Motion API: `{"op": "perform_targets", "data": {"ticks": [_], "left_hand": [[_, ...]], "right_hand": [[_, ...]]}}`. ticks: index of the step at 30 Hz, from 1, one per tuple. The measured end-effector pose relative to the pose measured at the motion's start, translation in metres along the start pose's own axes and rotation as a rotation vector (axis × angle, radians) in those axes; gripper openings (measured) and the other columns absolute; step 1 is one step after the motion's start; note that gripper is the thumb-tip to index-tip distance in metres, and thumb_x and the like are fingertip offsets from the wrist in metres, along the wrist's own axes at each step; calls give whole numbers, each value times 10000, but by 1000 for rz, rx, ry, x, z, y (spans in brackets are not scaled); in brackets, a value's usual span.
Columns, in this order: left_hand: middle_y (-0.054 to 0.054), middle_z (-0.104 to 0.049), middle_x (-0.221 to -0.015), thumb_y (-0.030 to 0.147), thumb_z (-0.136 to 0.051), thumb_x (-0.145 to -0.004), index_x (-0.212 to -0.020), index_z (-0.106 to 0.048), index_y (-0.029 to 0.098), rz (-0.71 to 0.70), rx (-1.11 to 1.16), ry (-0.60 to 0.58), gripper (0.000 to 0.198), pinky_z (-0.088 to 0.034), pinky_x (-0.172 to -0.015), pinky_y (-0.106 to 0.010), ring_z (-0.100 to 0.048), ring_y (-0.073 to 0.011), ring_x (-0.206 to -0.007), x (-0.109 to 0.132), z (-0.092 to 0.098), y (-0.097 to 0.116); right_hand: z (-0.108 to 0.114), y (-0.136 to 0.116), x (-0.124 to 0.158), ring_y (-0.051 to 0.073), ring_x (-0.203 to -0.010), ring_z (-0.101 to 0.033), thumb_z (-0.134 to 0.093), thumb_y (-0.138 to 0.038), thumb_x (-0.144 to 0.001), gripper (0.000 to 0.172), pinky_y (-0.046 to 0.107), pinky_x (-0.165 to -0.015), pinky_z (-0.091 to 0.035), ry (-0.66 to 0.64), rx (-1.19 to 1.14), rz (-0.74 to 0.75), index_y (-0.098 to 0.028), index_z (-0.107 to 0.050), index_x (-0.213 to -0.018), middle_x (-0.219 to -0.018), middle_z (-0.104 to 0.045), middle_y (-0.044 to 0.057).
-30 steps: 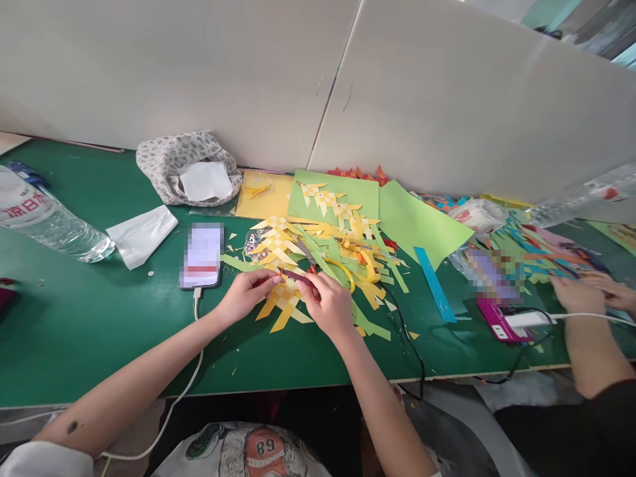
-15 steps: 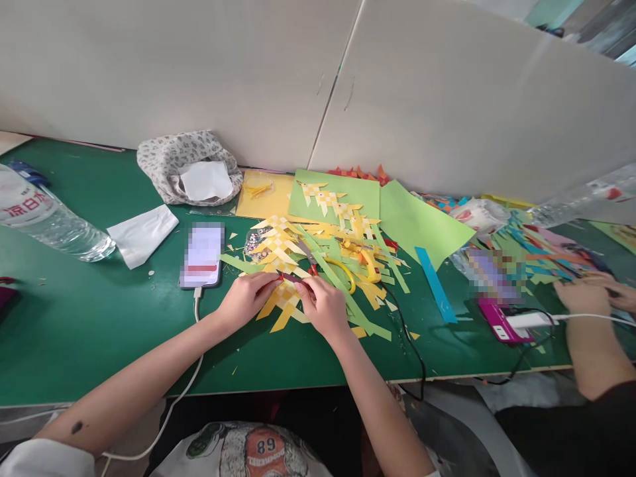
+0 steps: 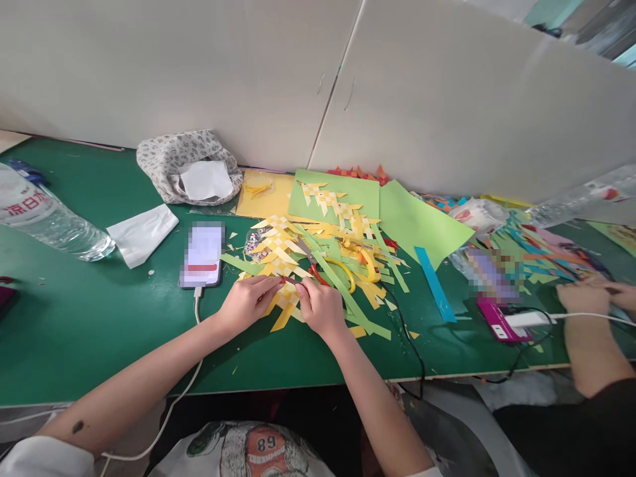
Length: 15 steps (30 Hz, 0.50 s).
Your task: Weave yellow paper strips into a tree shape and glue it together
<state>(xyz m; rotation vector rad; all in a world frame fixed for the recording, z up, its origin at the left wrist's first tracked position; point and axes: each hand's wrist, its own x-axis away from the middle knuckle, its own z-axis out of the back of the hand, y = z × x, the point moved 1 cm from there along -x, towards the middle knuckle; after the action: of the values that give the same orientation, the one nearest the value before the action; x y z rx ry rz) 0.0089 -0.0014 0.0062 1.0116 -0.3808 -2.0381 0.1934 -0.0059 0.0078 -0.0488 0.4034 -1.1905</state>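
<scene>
I see the pouch (image 3: pixel 153 164) gaping at the back, a white paper (image 3: pixel 205 180) inside it. Over on the left, the bottle (image 3: pixel 64 228) holds clear liquid. A clear packet (image 3: pixel 254 244) of tiny mixed-colour bits lies just beside the weave (image 3: pixel 278 246), and on the orange sheet (image 3: pixel 244 207) a see-through case (image 3: pixel 267 179) holds thin yellow pieces (image 3: pixel 257 191).

The strip (image 3: pixel 293 281) is small and dark, reddish toward its left end (most of it is behind fingertips, so I cannot tell its full shape). It sits between my two hands, over the lower part of the yellow-and-white weave. My left hand (image 3: pixel 248 303) pinches the reddish end, fingers closed; my right hand (image 3: pixel 322 306) pinches the darker end, equally tight.
</scene>
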Motion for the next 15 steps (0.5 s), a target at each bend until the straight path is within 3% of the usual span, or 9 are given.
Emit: {"op": "perform_targets", "data": {"ticks": [7, 15], "left_hand": [[-35, -637, -647, 218, -469, -894, -891, -654, 145, 36, 46, 24, 198, -424, -496, -188, -551, -100, -519, 0, -2, 8], [12, -510, -533, 229, -431, -910, -794, -640, 153, 6, 2, -21, 251, -349, -454, -195, -437, -86, -446, -1, -1, 7]], "right_hand": [[-3, -3, 2, 93, -434, -403, -316, -320, -924, 324, 233, -457, -180, 112, 76, 20, -175, -500, -700, -514, -501, -10], [-2, -3, 0, 92, -472, -453, -365, -283, -915, 288, 233, -467, -216, 199, 67, 90, -175, -495, -682, -534, -523, -8]]}}
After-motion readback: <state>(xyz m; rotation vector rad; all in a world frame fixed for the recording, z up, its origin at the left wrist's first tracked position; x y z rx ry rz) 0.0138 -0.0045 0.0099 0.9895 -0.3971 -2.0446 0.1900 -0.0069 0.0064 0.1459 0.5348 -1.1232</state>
